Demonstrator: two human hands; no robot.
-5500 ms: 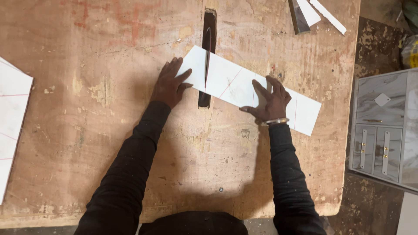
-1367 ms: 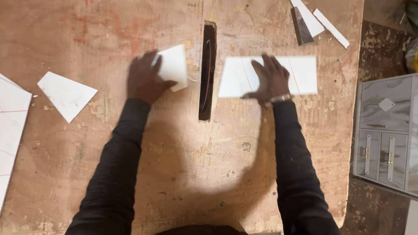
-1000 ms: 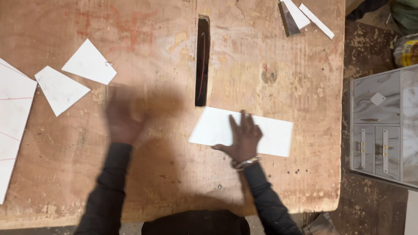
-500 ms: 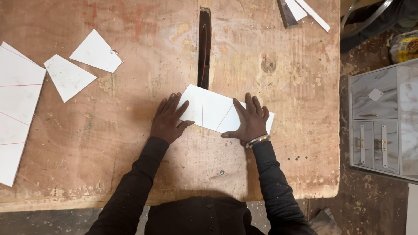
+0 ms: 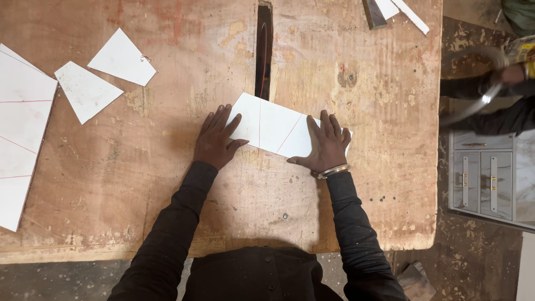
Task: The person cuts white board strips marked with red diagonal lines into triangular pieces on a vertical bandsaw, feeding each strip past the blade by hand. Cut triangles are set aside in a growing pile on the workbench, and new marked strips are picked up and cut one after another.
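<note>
white strip [image 5: 273, 125] nearer saw slot [image 5: 263, 50], hands unmoved

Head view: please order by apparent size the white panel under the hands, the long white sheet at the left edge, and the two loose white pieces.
1. Long white sheet
2. White panel
3. Two loose white pieces: alike, no ranking.

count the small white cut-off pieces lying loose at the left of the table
2: one white offcut near the top left, the other just below and left of it, beside the big white sheet.
</note>
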